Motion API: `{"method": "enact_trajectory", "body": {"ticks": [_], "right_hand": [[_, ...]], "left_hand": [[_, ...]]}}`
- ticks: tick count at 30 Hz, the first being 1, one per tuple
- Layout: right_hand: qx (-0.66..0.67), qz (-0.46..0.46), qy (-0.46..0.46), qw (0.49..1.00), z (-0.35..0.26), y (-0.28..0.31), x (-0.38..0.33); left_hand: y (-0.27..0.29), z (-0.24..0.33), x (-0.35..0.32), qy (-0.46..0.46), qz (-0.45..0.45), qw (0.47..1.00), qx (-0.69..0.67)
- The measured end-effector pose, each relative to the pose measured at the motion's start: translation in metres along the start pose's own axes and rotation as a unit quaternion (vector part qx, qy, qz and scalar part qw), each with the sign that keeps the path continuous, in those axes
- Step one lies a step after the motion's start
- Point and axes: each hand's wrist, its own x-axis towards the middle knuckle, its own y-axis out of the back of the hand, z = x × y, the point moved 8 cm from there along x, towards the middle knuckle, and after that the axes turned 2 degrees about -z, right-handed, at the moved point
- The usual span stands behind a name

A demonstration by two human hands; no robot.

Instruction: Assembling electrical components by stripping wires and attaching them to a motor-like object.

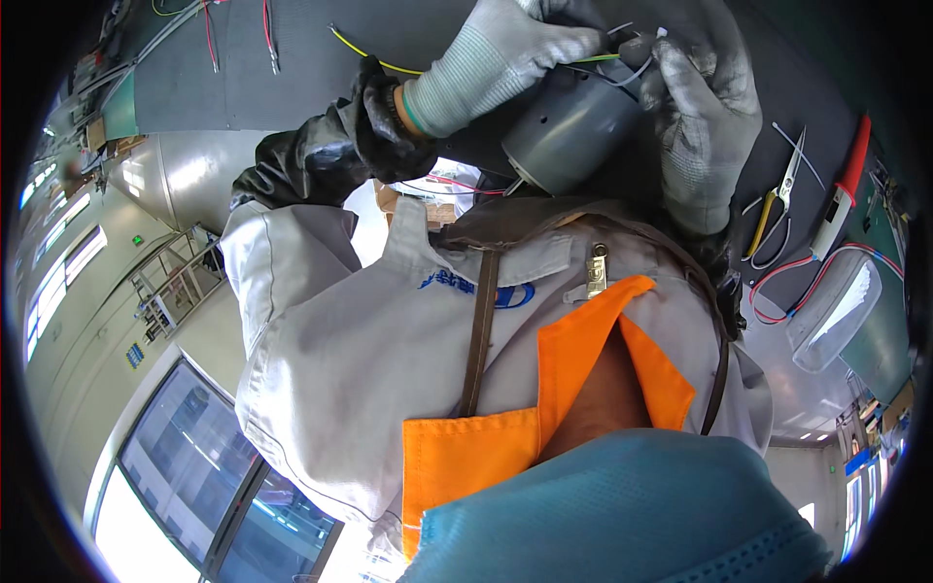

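A dark grey cylinder [569,136], like a motor housing, lies at the table's near edge, with thin wires at its far end. My left hand [515,60], in a grey knitted glove, is closed on a wire beside that end; its fingertips are partly hidden. A yellow-green wire [374,61] runs under the left wrist, and a similar coloured piece shows past the thumb. My right hand [708,112], gloved too, pinches a light grey wire [632,76] between thumb and finger. A small white tip [662,33] shows at those fingers.
Yellow-handled scissors [778,199] and a red-handled tool [844,189] lie on the dark mat at right. Near them are a red and blue cable [763,301] and a clear plastic container [836,309]. Red wires with metal ends [269,39] lie at far left.
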Motion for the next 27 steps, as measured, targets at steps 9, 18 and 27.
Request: {"method": "enact_trajectory", "body": {"ticks": [9,18,27], "right_hand": [[-0.114,0.02,-0.09,0.989,-0.018,-0.01,0.0],[-0.092,-0.085,-0.175,0.977,-0.013,0.01,0.008],[0.004,-0.02,-0.035,0.999,-0.016,0.022,-0.007]], "left_hand": [[-0.014,-0.002,0.0,0.028,0.0,1.0,-0.011],[-0.036,0.009,0.007,-0.067,0.001,0.998,0.019],[-0.036,0.003,0.008,0.028,0.012,0.999,0.043]]}}
